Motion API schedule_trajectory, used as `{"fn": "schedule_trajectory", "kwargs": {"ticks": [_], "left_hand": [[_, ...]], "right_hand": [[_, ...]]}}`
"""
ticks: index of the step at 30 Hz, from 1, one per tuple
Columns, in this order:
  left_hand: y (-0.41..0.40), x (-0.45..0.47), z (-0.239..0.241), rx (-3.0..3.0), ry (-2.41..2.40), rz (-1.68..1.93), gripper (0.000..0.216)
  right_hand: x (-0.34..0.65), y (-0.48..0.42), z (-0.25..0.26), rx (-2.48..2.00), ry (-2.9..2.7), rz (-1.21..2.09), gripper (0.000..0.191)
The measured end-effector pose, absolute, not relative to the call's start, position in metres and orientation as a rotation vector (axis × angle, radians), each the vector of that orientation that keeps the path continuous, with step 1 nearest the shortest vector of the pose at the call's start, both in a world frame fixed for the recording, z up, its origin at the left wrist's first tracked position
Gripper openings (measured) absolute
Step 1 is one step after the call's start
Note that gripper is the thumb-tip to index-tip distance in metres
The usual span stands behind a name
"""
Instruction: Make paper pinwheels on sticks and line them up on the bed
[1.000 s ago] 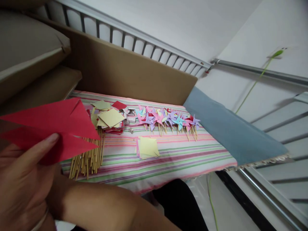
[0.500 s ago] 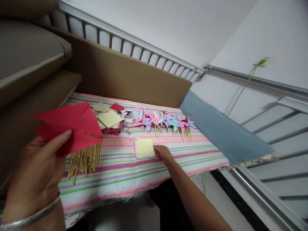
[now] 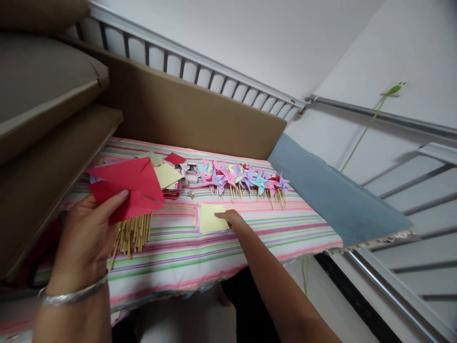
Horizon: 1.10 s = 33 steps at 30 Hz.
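My left hand (image 3: 87, 231), a silver bangle at its wrist, pinches a red paper square (image 3: 133, 183) with slits cut in from its corners. A bunch of thin wooden sticks (image 3: 134, 233) lies beneath that paper. On the striped cloth, my right hand (image 3: 232, 219) holds the right edge of a small stack of yellow paper squares (image 3: 210, 218), one finger stretched over the top sheet. Pink sheets show at the stack's left side. Farther back lies a pile of mixed paper squares (image 3: 167, 176), mostly yellow and red.
Several paper pinwheels on sticks (image 3: 232, 177) lie in a row along the back. Small metal pieces (image 3: 191, 194) sit near the paper pile. A brown board (image 3: 200, 114) stands behind the striped cloth (image 3: 171, 271). Cushion-like brown slabs (image 3: 53, 81) rise at the left.
My left hand has moved right with the red paper square, over the sticks and paper pile. A finger of my right hand has slid left onto the top yellow sheet.
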<state>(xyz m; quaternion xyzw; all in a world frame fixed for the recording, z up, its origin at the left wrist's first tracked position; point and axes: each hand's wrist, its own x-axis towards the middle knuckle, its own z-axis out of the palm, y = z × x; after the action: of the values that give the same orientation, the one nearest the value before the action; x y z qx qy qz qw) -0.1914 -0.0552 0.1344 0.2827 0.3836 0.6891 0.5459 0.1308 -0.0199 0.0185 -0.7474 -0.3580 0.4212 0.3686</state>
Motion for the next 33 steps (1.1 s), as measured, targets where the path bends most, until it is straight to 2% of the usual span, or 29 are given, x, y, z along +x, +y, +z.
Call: {"fn": "schedule_trajectory", "kwargs": {"ticks": [9,17,23,28,33], "left_hand": [[-0.053,-0.196,0.13,0.629,0.874,1.65,0.038],[-0.053,-0.191,0.134,0.632,0.842,1.664,0.04],[-0.05,-0.183,0.135,0.619,0.868,1.647,0.036],[-0.048,-0.183,0.133,0.642,0.9,1.651,0.036],[-0.045,-0.18,0.13,0.631,0.922,1.613,0.035]], "right_hand": [[0.126,-0.042,0.022,-1.637,-0.838,1.241,0.017],[0.071,-0.033,0.048,-1.266,-0.888,1.433,0.041],[0.003,-0.002,0.018,-1.41,-0.956,1.516,0.031],[0.009,0.001,0.008,-1.712,-1.128,1.39,0.016],[0.055,-0.003,0.012,-1.995,-1.368,0.878,0.021]]}}
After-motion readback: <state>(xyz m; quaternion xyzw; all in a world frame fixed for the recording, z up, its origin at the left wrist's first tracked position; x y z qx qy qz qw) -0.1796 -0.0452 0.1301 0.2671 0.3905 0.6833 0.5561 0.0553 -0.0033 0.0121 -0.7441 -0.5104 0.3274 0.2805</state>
